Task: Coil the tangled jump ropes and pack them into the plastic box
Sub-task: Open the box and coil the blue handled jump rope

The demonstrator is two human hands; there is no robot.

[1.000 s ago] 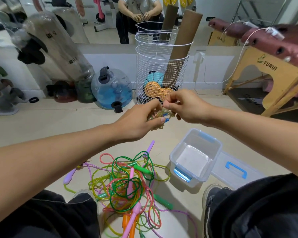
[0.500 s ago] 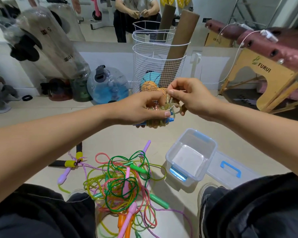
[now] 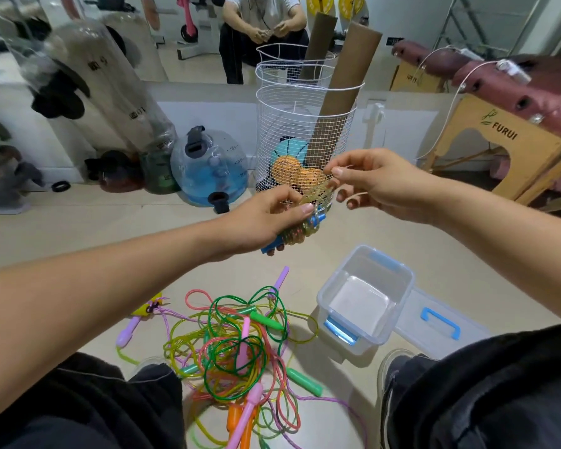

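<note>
Coiling a jump rope above the floor pile.
The left hand (image 3: pixel 266 218) gripped the coiled rope (image 3: pixel 300 230); the right hand (image 3: pixel 379 183) pinched its loose end, over the open plastic box (image 3: pixel 366 299).

Single head-worn wide-angle view, looking forward and down, close over the hands (image 3: pixel 321 202), floor and mirrored wall beyond

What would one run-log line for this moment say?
left hand: grips coiled rope | right hand: pinches its loose end | plastic box: open, no rope inside | tangled pile: on floor
</note>
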